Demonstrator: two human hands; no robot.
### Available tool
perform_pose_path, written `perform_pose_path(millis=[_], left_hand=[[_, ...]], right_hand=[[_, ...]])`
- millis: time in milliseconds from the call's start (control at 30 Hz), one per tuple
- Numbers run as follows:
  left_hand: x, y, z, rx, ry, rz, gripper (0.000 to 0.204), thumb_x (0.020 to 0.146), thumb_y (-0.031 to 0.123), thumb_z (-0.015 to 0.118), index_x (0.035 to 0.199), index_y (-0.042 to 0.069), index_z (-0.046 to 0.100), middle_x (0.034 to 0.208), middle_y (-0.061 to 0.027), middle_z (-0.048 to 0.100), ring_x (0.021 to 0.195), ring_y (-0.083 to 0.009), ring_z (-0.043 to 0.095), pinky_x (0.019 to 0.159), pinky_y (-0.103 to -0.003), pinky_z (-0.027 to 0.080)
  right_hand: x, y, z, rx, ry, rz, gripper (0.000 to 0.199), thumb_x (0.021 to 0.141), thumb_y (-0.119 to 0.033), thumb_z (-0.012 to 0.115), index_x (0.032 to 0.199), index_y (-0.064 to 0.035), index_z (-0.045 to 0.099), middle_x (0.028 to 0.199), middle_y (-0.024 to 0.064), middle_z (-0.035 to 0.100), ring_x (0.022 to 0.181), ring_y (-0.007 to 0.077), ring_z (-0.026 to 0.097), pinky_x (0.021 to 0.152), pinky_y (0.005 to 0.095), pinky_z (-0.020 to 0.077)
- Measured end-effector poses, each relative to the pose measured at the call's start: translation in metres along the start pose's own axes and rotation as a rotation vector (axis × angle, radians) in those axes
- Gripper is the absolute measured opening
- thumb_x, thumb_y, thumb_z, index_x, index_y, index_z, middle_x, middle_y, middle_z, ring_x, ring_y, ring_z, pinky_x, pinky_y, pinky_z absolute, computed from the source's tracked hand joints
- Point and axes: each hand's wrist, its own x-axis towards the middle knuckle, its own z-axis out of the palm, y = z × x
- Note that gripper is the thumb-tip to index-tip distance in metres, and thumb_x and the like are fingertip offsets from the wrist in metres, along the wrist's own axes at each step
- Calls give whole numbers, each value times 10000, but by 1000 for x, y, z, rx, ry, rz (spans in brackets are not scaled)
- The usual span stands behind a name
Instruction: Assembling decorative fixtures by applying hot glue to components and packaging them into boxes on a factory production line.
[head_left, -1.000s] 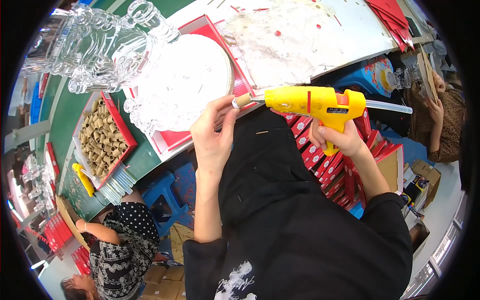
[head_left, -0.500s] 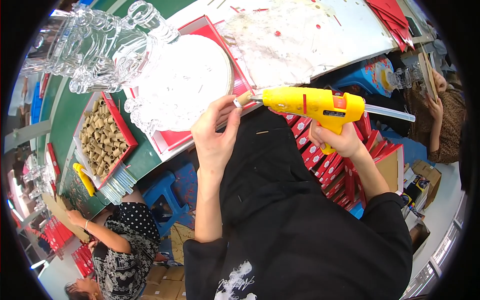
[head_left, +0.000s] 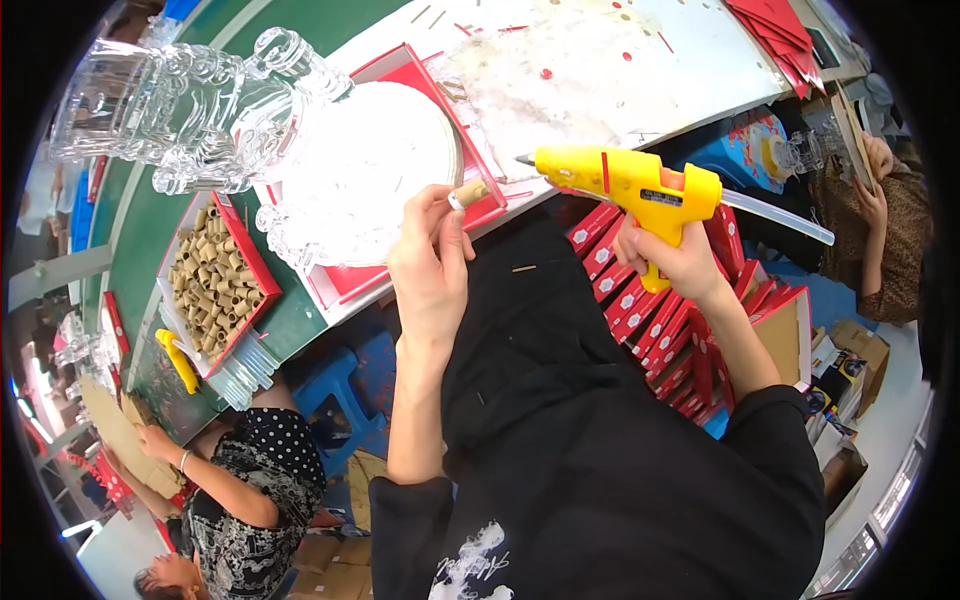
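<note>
My left hand (head_left: 432, 265) pinches a short brown cardboard tube (head_left: 472, 191) with a white piece at its near end, between thumb and fingertips. In my right hand (head_left: 675, 258) is a yellow hot glue gun (head_left: 625, 185), gripped by its handle. Its nozzle points left, a little above and to the right of the tube, apart from it. A clear glue stick (head_left: 775, 217) juts from the gun's back. Beyond my left hand, white round discs (head_left: 395, 150) lie stacked in a red box (head_left: 487, 205) at the table edge.
Clear plastic pieces (head_left: 195, 120) stand left of the discs. A box of cardboard tubes (head_left: 212, 285), spare glue sticks (head_left: 243, 370) and a yellow-handled cutter (head_left: 178, 362) lie on the green table. Red boxes (head_left: 650, 320) are stacked below right. Co-workers sit at left (head_left: 240, 510) and right (head_left: 880, 230).
The glue gun's nozzle has come off the tube's end and moved up, leaving a gap. My left hand has shifted slightly left, still holding the tube.
</note>
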Motion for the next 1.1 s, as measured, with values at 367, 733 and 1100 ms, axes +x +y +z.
perform_pose_path(millis=[367,733,1100], left_hand=[[-1,6,0,538,-29,184,144,904,55,539,1038,7,560,773,-210,639,642,-327,636,583,-390,475],[14,19,8,834,-170,139,94,870,112,563,888,20,574,676,-219,609,682,-394,620,621,-469,479],[16,15,5,719,-292,135,91,858,106,563,854,29,612,701,-194,621,697,-367,626,633,-448,481]], right_hand=[[86,-1,-12,-10,152,-262,224,855,-87,561,1051,17,526,714,74,587,559,96,541,542,209,442],[152,21,-34,-71,251,-310,258,864,-127,557,1077,18,547,763,71,645,528,72,540,511,200,447],[145,27,-33,-102,204,-298,276,883,-173,554,1092,7,544,768,69,646,533,71,540,528,199,450]])
